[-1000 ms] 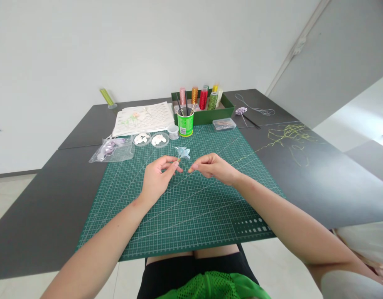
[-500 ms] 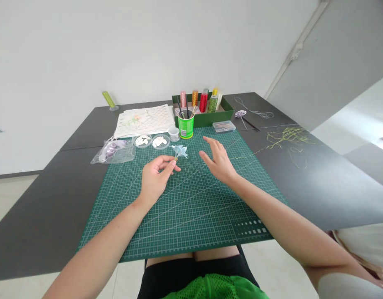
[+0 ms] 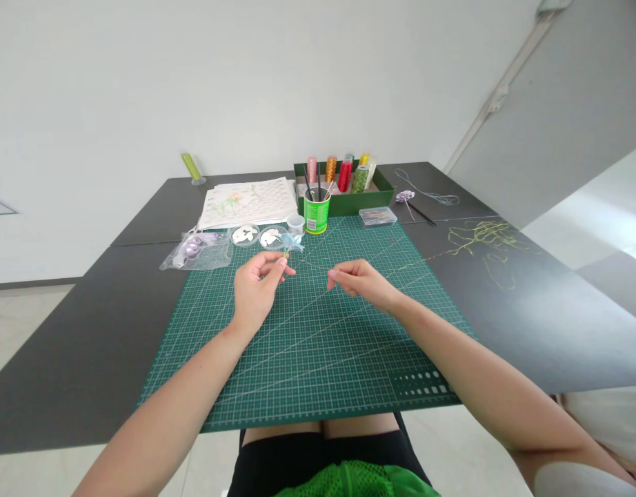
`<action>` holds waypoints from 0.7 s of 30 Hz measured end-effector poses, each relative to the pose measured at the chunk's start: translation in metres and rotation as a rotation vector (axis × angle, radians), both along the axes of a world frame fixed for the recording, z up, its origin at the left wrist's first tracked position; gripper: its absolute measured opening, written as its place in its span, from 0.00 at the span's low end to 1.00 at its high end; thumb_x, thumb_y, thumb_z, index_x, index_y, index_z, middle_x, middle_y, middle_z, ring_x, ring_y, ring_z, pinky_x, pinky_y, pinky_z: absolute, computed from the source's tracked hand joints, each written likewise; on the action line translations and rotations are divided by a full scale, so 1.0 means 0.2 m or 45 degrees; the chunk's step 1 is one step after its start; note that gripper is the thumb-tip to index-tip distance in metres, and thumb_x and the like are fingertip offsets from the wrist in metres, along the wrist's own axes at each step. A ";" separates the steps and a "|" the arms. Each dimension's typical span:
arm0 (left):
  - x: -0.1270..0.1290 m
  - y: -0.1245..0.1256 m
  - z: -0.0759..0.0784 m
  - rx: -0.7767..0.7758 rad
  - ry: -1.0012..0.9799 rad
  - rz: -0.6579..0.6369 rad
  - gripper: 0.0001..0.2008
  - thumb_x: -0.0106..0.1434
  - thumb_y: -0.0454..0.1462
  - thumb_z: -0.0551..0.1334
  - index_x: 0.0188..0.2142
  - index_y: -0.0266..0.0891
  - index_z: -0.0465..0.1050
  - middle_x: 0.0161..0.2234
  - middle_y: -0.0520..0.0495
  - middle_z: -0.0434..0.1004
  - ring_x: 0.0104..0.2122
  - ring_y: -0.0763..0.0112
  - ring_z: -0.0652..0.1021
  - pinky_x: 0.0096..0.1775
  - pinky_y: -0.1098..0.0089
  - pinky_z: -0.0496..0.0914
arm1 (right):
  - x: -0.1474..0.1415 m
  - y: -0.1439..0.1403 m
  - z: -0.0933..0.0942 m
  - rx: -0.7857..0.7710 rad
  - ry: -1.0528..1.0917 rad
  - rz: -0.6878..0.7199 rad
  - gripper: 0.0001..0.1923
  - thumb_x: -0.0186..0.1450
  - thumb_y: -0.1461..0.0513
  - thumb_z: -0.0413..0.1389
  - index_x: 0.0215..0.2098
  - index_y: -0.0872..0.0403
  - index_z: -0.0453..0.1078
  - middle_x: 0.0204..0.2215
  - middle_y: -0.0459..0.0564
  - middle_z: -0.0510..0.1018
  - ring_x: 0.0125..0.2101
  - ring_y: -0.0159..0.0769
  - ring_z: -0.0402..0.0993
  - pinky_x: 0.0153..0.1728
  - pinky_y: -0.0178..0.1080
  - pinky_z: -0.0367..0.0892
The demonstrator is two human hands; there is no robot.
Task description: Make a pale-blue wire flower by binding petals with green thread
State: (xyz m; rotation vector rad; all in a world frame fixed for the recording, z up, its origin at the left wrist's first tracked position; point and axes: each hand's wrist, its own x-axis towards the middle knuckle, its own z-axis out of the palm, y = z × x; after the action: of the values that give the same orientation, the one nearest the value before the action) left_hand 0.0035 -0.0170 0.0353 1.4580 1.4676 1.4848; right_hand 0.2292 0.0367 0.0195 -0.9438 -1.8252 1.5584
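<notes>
The left hand (image 3: pixel 256 290) pinches the short stem of a small pale-blue flower (image 3: pixel 291 241) between thumb and fingertips, holding it a little above the green cutting mat (image 3: pixel 318 345). The stem's long axis tilts up and away from the person, so the petals point toward the far edge of the worktop (image 3: pixel 64 359), just in front of the two clear dishes (image 3: pixel 259 235) of white pieces. The right hand (image 3: pixel 362 281) is closed in a pinch on a thin yellow-green thread (image 3: pixel 401 264); one length runs from it toward the flower stem, the other trails right across the mat to a loose tangle (image 3: pixel 483 241) on the dark worktop. The two hands sit near each other, apart, over the middle of the mat. Beyond them stand a green cup (image 3: pixel 316 212) of sticks, a small clear jar (image 3: pixel 296 223), a green tray (image 3: pixel 349 200) of coloured thread spools, a flat clear box (image 3: pixel 377 217), printed sheets (image 3: pixel 248 202) and a plastic bag (image 3: pixel 196 252) of purple pieces. The worktop is matte dark grey, set against a plain white wall (image 3: pixel 245 83), with a pale tiled floor below.
</notes>
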 end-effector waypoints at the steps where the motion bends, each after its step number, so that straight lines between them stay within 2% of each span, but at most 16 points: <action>1: 0.00 0.00 0.00 0.009 -0.011 0.001 0.10 0.65 0.43 0.65 0.40 0.38 0.79 0.27 0.49 0.84 0.26 0.69 0.78 0.35 0.68 0.73 | 0.03 0.03 0.00 0.017 -0.027 -0.065 0.25 0.65 0.43 0.56 0.27 0.55 0.74 0.14 0.37 0.53 0.17 0.25 0.46 0.20 0.33 0.45; 4: 0.00 -0.01 -0.01 0.015 0.003 -0.008 0.10 0.65 0.43 0.65 0.39 0.39 0.79 0.27 0.49 0.84 0.26 0.69 0.78 0.36 0.68 0.73 | 0.13 0.13 0.01 0.225 -0.255 -0.318 0.30 0.68 0.40 0.49 0.27 0.54 0.75 0.15 0.39 0.54 0.17 0.28 0.48 0.21 0.35 0.48; 7: 0.02 -0.02 -0.01 -0.005 0.033 -0.011 0.10 0.65 0.43 0.64 0.39 0.39 0.79 0.26 0.49 0.84 0.26 0.69 0.79 0.36 0.67 0.73 | 0.20 0.19 -0.01 0.669 -0.858 -0.595 0.31 0.70 0.42 0.47 0.26 0.54 0.77 0.18 0.49 0.69 0.24 0.37 0.66 0.33 0.42 0.62; 9: 0.03 -0.02 -0.01 -0.012 0.040 -0.013 0.10 0.65 0.43 0.64 0.39 0.39 0.79 0.26 0.49 0.84 0.26 0.68 0.79 0.36 0.67 0.74 | 0.20 0.19 -0.02 0.989 -1.050 -0.713 0.29 0.73 0.47 0.44 0.32 0.55 0.79 0.32 0.57 0.80 0.38 0.48 0.75 0.49 0.53 0.62; 11: 0.04 -0.03 -0.01 -0.012 0.041 -0.026 0.10 0.65 0.43 0.64 0.39 0.39 0.79 0.26 0.49 0.84 0.26 0.68 0.79 0.36 0.67 0.74 | 0.17 0.16 -0.04 1.163 -0.989 -0.751 0.26 0.75 0.51 0.42 0.45 0.54 0.79 0.48 0.59 0.80 0.50 0.52 0.74 0.61 0.61 0.51; 13: 0.05 -0.04 -0.01 -0.015 0.044 -0.055 0.10 0.66 0.43 0.64 0.39 0.39 0.78 0.27 0.49 0.84 0.26 0.68 0.80 0.35 0.68 0.74 | 0.12 0.11 -0.04 1.169 -0.799 -0.634 0.23 0.76 0.54 0.41 0.53 0.53 0.75 0.54 0.56 0.79 0.56 0.49 0.72 0.66 0.60 0.44; 17: 0.07 -0.05 -0.01 -0.029 0.076 -0.116 0.10 0.66 0.43 0.64 0.41 0.39 0.78 0.28 0.49 0.84 0.27 0.68 0.81 0.36 0.67 0.74 | -0.02 -0.02 -0.05 0.934 -0.453 -0.133 0.22 0.76 0.54 0.43 0.60 0.50 0.70 0.57 0.53 0.77 0.59 0.44 0.71 0.68 0.59 0.47; 19: 0.08 -0.06 -0.02 -0.026 0.112 -0.123 0.10 0.67 0.43 0.63 0.41 0.40 0.78 0.28 0.49 0.85 0.27 0.67 0.81 0.37 0.67 0.75 | -0.06 -0.06 -0.07 0.809 -0.317 0.057 0.24 0.74 0.51 0.48 0.63 0.51 0.67 0.55 0.54 0.79 0.57 0.44 0.74 0.65 0.56 0.57; 21: 0.08 -0.06 -0.03 -0.019 0.157 -0.112 0.10 0.67 0.43 0.63 0.41 0.40 0.77 0.28 0.49 0.85 0.27 0.67 0.81 0.39 0.66 0.74 | -0.08 -0.10 -0.08 0.652 -0.236 0.103 0.28 0.71 0.50 0.54 0.65 0.54 0.65 0.45 0.53 0.83 0.41 0.39 0.81 0.49 0.45 0.73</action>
State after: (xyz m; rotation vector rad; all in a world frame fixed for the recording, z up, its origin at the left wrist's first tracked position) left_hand 0.0204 -0.0285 0.0297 1.6090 1.4631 1.3499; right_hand 0.2123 0.0172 0.0040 -0.7926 -2.2646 0.9856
